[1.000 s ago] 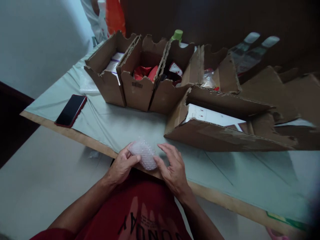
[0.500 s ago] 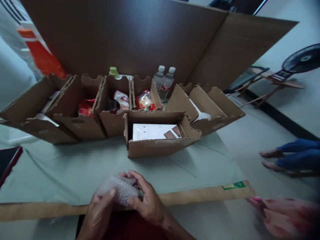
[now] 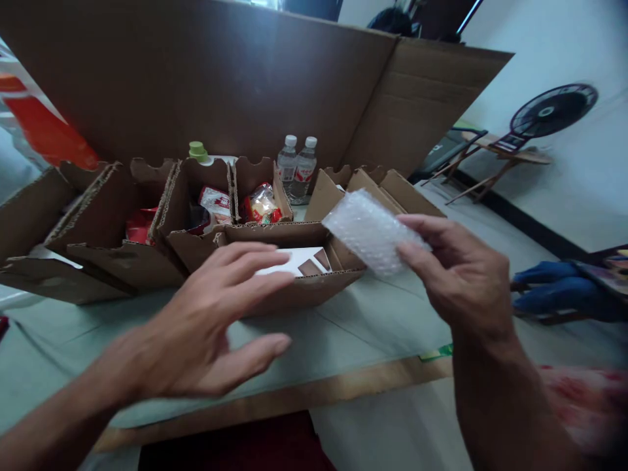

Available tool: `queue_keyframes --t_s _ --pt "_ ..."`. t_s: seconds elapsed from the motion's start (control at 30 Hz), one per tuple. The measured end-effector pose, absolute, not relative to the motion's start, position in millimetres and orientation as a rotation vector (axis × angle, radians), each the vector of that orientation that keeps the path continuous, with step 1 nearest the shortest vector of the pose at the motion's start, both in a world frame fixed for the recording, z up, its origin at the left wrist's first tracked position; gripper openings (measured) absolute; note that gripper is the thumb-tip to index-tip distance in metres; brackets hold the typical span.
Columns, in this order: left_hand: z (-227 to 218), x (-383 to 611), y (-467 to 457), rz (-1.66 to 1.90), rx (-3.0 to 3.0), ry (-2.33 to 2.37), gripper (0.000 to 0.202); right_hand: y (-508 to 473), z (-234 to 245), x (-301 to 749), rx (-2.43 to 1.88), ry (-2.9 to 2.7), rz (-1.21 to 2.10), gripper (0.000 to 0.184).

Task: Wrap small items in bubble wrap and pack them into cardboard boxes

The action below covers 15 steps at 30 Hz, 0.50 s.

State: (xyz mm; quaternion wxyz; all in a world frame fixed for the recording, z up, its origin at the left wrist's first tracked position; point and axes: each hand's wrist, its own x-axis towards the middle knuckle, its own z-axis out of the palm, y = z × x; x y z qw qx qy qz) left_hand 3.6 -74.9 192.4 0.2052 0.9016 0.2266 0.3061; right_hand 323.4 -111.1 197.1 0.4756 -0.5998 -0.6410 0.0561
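Note:
My right hand (image 3: 461,275) is raised above the table, fingers closed on a bubble-wrapped bundle (image 3: 367,230), which hovers over the right end of a low cardboard box (image 3: 294,288). That box holds a white packet (image 3: 294,260). My left hand (image 3: 206,324) is open, fingers stretched forward, holding nothing, just in front of the same box.
Several open cardboard boxes (image 3: 137,242) with red and white packets line the table's (image 3: 343,327) back. Two water bottles (image 3: 296,167) and a green-capped bottle (image 3: 199,152) stand behind them before a tall cardboard wall (image 3: 220,78). Another person's blue-clad legs (image 3: 554,294) and a fan (image 3: 549,114) are at right.
My right hand has lifted the bubble-wrapped bundle from the table's front edge up and right, over the low box. My left hand let go of it and opened, reaching forward.

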Motion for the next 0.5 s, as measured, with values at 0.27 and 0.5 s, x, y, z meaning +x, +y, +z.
queue_keyframes --t_s 0.27,0.5 --pt "195 111 8 0.085 2.723 0.172 0.044 -71 214 339 -1.634 -1.906 0.188 0.034" --pt "200 91 -6 0.129 2.729 0.392 0.048 -56 240 328 -1.913 -2.304 -0.061 0.030"
